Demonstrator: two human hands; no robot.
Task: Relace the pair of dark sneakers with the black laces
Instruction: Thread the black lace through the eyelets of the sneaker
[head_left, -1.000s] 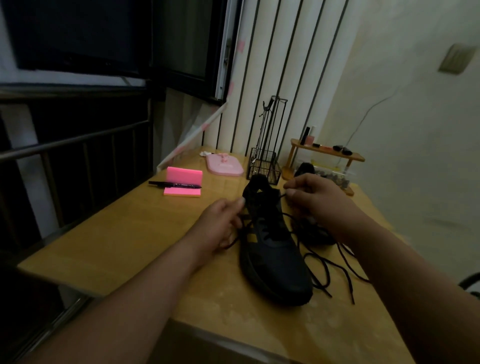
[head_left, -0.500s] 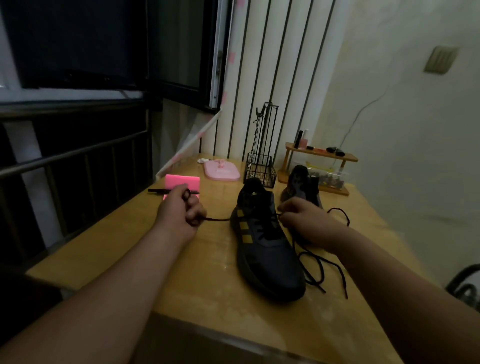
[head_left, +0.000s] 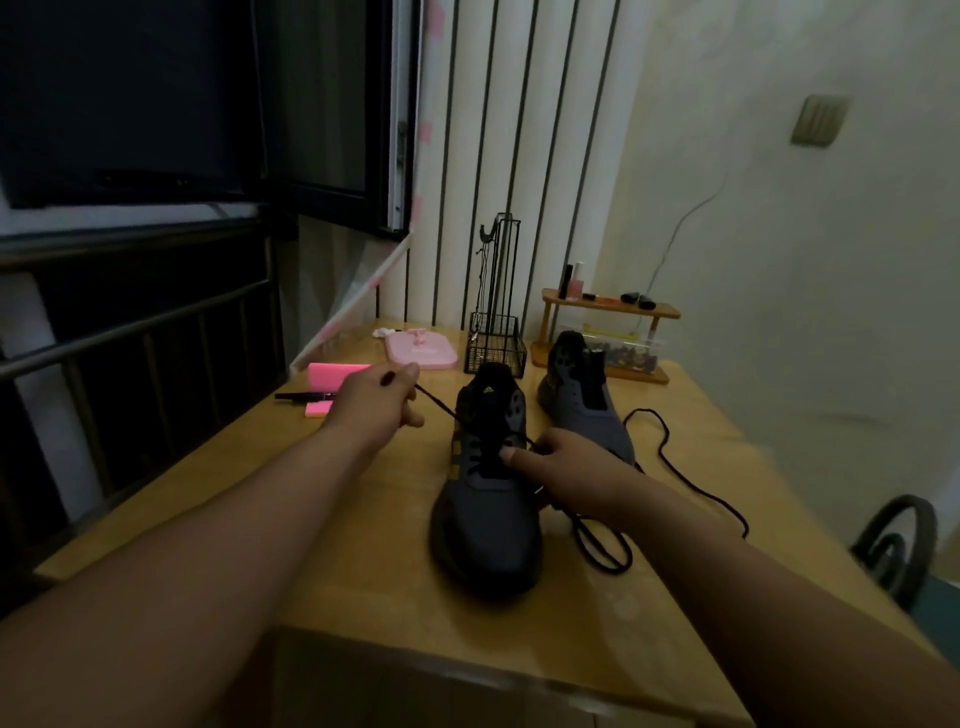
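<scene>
Here, two dark sneakers sit on a wooden table (head_left: 218, 499) in the middle of the frame. The near sneaker (head_left: 485, 499) points its toe toward the bottom of the frame. It has small gold marks on its left side. The far sneaker (head_left: 584, 402) stands just behind it, a bit to the right, with its open top showing.

The left hand (head_left: 376, 402) is up and to the left of the near sneaker. Its fingers are pinched tight on one end of a black lace (head_left: 441, 405). The lace runs straight and tight from that hand down to the holes of the near sneaker.

The right hand (head_left: 569, 475) rests against the right side of the near sneaker. Its thumb (head_left: 514, 455) lies by the lace holes. It looks closed around a bit of lace there, but the room is dim and I cannot tell for sure.

More black lace lies loose on the table to the right. One part makes a loop (head_left: 602, 545) just below the right wrist. Another long lace (head_left: 680, 467) curls out past the far sneaker toward the right edge of the table.

At the back of the table, left of center, sits a pink flat thing (head_left: 421, 351). Next to it stands a black wire basket (head_left: 493, 348). A small wooden shelf (head_left: 610, 306) with little bottles is at the upper right of the table. A pink pad (head_left: 324, 376) with a black pen (head_left: 304, 396) lying by it sits behind the left hand.
</scene>
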